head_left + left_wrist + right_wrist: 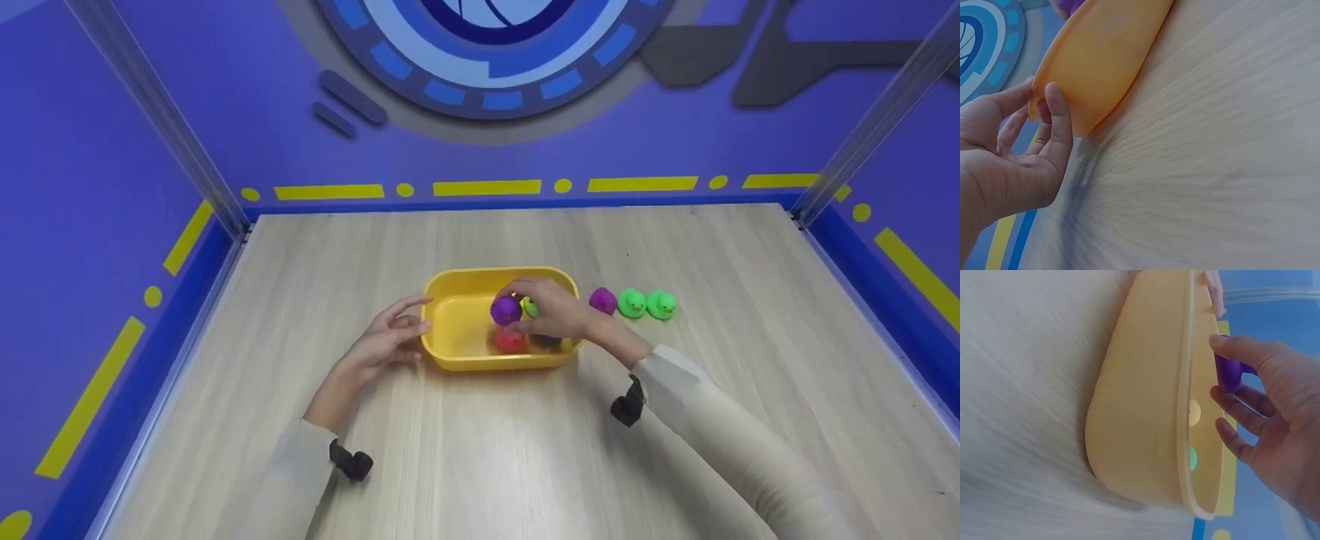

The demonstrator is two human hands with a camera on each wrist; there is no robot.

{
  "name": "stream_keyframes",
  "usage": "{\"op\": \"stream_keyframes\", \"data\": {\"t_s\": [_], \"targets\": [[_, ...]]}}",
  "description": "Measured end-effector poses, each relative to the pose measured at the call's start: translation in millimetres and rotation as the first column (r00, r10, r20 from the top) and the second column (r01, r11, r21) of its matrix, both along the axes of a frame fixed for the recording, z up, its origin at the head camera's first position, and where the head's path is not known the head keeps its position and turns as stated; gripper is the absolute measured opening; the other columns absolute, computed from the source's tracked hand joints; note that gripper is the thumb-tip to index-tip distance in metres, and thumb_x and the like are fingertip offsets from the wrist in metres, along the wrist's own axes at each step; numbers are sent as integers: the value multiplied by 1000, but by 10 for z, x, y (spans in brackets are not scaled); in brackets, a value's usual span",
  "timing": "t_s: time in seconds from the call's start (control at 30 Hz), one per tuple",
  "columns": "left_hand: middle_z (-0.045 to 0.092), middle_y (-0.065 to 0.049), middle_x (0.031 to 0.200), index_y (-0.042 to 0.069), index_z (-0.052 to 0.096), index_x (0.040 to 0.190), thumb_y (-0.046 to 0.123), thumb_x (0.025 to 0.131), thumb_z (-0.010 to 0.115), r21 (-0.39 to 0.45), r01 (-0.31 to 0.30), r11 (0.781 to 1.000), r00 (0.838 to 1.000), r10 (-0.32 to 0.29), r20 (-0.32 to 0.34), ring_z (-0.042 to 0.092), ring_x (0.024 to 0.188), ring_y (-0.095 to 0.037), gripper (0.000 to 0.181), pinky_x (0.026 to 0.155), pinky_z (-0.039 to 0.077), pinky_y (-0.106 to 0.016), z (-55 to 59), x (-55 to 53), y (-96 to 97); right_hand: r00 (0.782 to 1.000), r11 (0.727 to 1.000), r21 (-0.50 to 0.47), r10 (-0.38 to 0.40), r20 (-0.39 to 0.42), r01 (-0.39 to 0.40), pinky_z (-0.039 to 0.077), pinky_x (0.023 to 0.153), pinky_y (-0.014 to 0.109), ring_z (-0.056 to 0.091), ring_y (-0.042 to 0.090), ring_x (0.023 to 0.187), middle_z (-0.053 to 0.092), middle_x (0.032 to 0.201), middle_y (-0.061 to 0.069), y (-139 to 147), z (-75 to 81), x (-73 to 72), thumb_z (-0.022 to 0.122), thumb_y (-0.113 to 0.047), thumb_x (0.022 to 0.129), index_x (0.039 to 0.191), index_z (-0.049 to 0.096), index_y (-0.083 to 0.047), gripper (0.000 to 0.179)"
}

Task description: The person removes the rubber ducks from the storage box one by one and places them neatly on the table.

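My right hand (551,307) pinches a purple rubber duck (505,310) between thumb and fingers, over the inside of a yellow plastic basin (457,363). Below it in the basin lies a red duck (508,341). A green toy (1193,458) and a yellow one (1194,413) show past the rim in the right wrist view, and my right hand partly covers the contents in the head view. At the basin's left end, my left hand (384,337) touches rim and wall with its fingertips, its fingers loosely bent.
Right of the basin, a purple toy (602,300) and two green ducks (631,303) stand in a row on the wooden tabletop (510,450). Blue panels (480,161) with yellow marks wall the table at the back and sides.
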State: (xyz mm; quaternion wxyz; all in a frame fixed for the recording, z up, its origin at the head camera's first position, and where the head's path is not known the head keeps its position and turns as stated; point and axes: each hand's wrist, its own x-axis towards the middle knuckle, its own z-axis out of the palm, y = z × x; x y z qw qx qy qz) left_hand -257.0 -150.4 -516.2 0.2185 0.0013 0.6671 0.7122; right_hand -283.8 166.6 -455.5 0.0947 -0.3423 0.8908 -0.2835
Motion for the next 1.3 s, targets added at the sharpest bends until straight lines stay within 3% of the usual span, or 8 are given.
{"op": "stream_keyframes", "data": {"t_s": [0.43, 0.73, 0.93, 1.3], "targets": [[65, -8, 115, 18, 47, 151, 15, 97, 70, -1, -2, 1000, 1000, 2, 6, 63, 83, -13, 59, 65, 57, -25, -19, 4, 9, 999, 999, -27, -32, 36, 33, 49, 110, 51, 61, 27, 122, 68, 127, 7, 152, -48, 5, 80, -20, 90, 128, 64, -11, 42], [66, -7, 112, 17, 47, 152, 15, 97, 70, -8, -1, 1000, 1000, 1, 0, 62, 83, -13, 59, 64, 56, -24, -14, -16, 17, 999, 997, -80, -19, 40, 23, 51, 107, 54, 63, 30, 117, 69, 124, 11, 247, -42, -21, 81, -18, 89, 127, 64, -7, 43], [65, -9, 115, 19, 49, 150, 13, 98, 68, -21, -18, 1000, 1000, 18, 11, 62, 84, -14, 56, 64, 56, -25, -12, -20, 24, 995, 994, -95, -52, 82, 60, 48, 109, 55, 60, 30, 119, 66, 127, 11, 330, -21, -20, 80, -16, 89, 128, 63, -8, 43], [65, -8, 115, 18, 48, 151, 11, 98, 68, -6, -17, 1000, 1000, 17, 12, 61, 85, -13, 57, 63, 56, -24, -8, -7, 16, 990, 985, -120, -115, 80, 124, 50, 103, 57, 61, 31, 115, 66, 125, 13, 566, 38, -47, 80, -17, 89, 130, 63, -7, 46]]}}
